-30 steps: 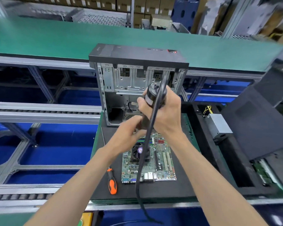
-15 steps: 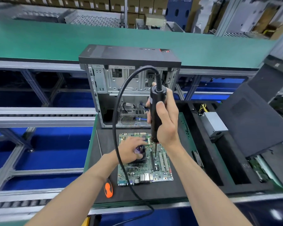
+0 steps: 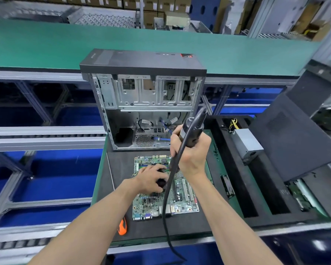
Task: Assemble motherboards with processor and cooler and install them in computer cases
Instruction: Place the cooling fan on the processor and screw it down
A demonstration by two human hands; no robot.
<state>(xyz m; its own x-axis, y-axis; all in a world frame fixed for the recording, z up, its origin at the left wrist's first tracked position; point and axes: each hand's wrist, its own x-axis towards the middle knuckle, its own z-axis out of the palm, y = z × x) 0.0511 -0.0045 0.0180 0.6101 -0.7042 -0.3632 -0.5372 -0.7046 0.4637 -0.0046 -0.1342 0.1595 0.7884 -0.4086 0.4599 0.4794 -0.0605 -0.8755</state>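
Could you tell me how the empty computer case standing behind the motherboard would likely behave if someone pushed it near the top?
The computer case stands upright on a narrow base, so a high push would probably tip it rather than slide it. Its open side shows mostly hollow sheet metal, so it is likely light for its size. The thin panels may flex slightly.

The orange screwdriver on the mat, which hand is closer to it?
Left. The left hand rests on the cooler on the motherboard, just up and right of the orange screwdriver. The right hand is farther off, gripping the electric screwdriver.
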